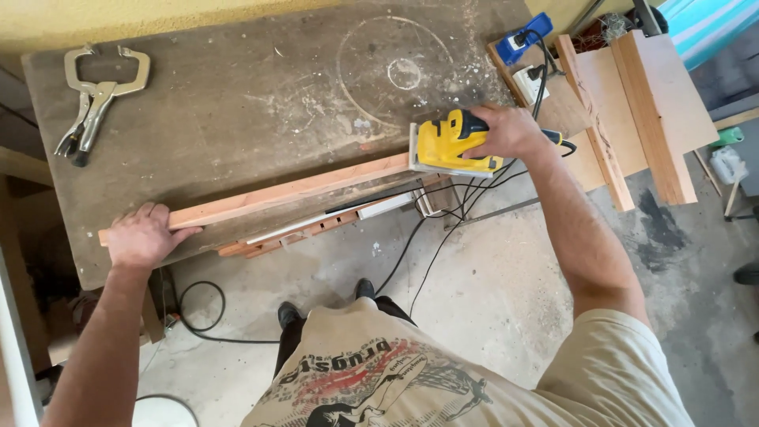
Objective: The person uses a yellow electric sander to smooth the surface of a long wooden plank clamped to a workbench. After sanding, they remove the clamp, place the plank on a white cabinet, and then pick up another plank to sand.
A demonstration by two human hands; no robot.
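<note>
A long wooden strip (292, 192) lies along the front edge of a dark, dusty workbench (237, 103). My left hand (144, 235) presses down on the strip's left end. A yellow and black power sander (447, 144) sits on the strip's right end, and my right hand (510, 130) grips its top. Its black cord (419, 237) hangs down toward the floor.
Locking clamp pliers (96, 99) lie at the bench's back left. A power strip with a blue plug (528, 35) and stacked wooden boards (632, 111) are at the right. More strips (316, 229) rest below the bench edge. Cables run over the concrete floor (490, 277).
</note>
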